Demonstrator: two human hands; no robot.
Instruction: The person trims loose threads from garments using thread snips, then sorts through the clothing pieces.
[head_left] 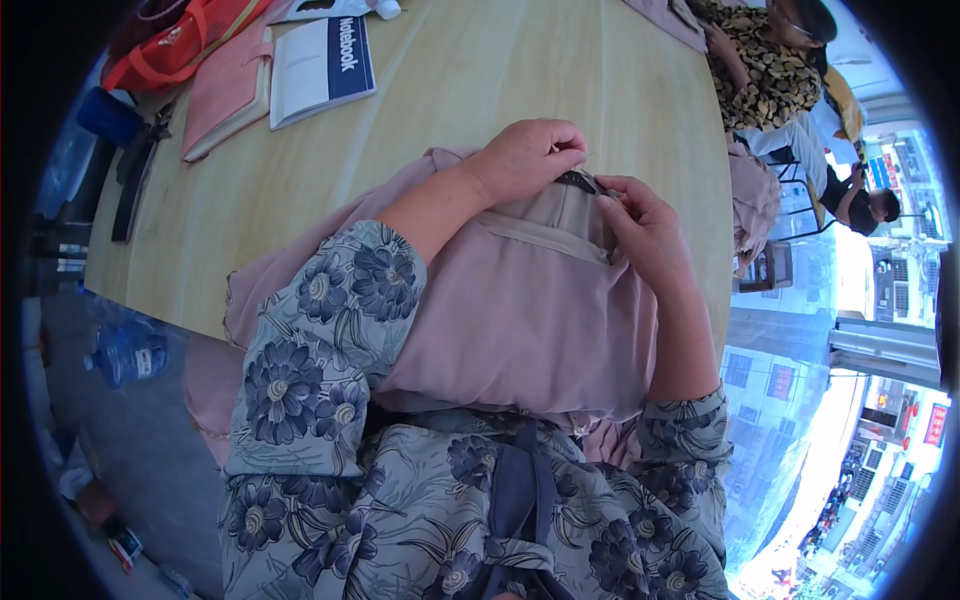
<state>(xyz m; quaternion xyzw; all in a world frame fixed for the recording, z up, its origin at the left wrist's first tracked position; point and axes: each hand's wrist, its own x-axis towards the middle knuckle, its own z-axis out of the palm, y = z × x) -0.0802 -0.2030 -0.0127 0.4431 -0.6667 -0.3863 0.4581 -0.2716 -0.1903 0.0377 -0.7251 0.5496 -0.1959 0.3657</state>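
Pinching a small dark part (578, 181) on a pinkish-mauve cloth (520, 320), both hands are working close together at the far edge of the cloth. The cloth is lying half on the near edge of the wooden bench (480, 70) and half in the person's lap. The left hand (525, 160) is closing its fingers on the cloth right by the dark part. The right hand (645, 225) is gripping the cloth just beside it, thumb on top. It looks like the step of fixing or feeding that little part at the seam. The next move probably calls for small, careful finger work and a tight hold. Far to the left, a notebook (322, 65) and a pink folder (228, 95) are lying on the bench. Another person (765, 60) is sitting at the far right.
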